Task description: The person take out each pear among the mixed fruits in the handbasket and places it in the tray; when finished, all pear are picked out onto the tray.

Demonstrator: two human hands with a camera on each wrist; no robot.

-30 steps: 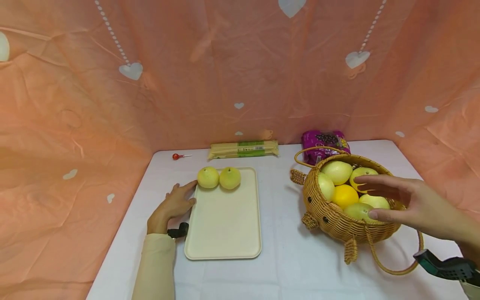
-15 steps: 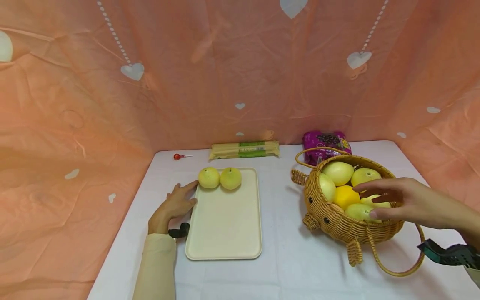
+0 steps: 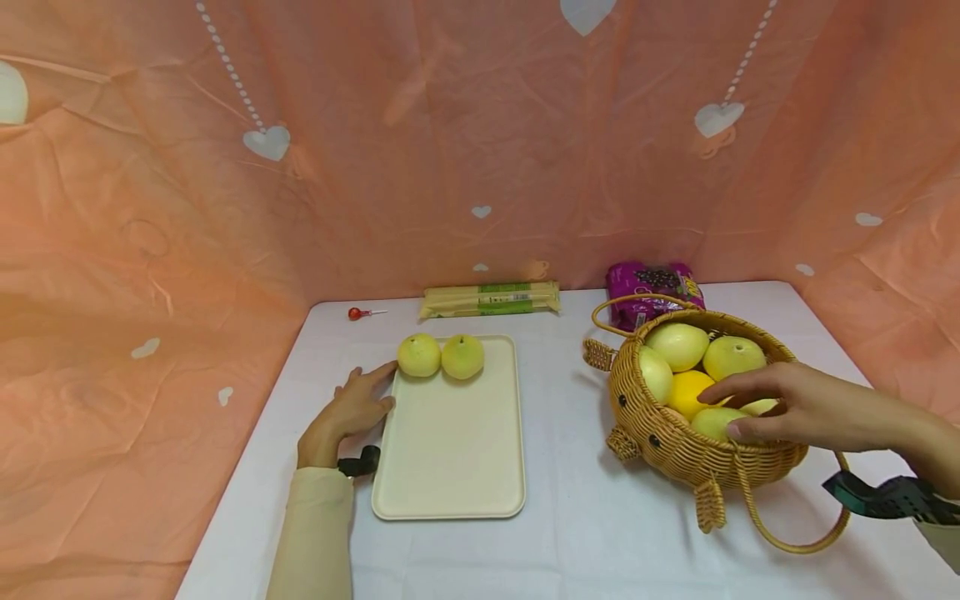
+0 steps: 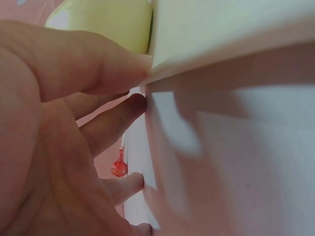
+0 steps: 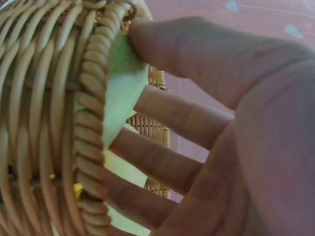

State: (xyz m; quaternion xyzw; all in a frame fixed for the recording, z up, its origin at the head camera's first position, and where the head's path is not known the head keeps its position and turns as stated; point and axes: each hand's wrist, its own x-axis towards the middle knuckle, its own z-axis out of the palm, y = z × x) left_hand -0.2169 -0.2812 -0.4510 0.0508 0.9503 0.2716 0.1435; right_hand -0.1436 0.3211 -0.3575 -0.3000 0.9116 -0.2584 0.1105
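My left hand (image 3: 348, 411) rests at the left edge of the cream tray (image 3: 450, 467), thumb and fingertips touching its rim. Two yellow-green pears (image 3: 462, 357) sit side by side at the tray's far end, the left one near my index fingertip. On the right, my right hand (image 3: 813, 408) reaches over the wicker basket (image 3: 697, 454). Its thumb and fingers spread around a pale green pear (image 5: 123, 78) at the near rim, seemingly touching it; a firm grip is not plain. Several other pears and an orange (image 3: 686, 393) lie in the basket.
A yellow-green packet (image 3: 491, 299) and a purple packet (image 3: 651, 292) lie at the table's back edge. A red lollipop (image 3: 356, 314) lies at the back left. One basket handle (image 3: 795, 547) hangs towards the front. Patterned cloth (image 3: 480, 150) walls the table.
My right hand has moved down and slightly left, with its thumb and fingers now around the near pear. The left hand has stayed at the tray's edge.
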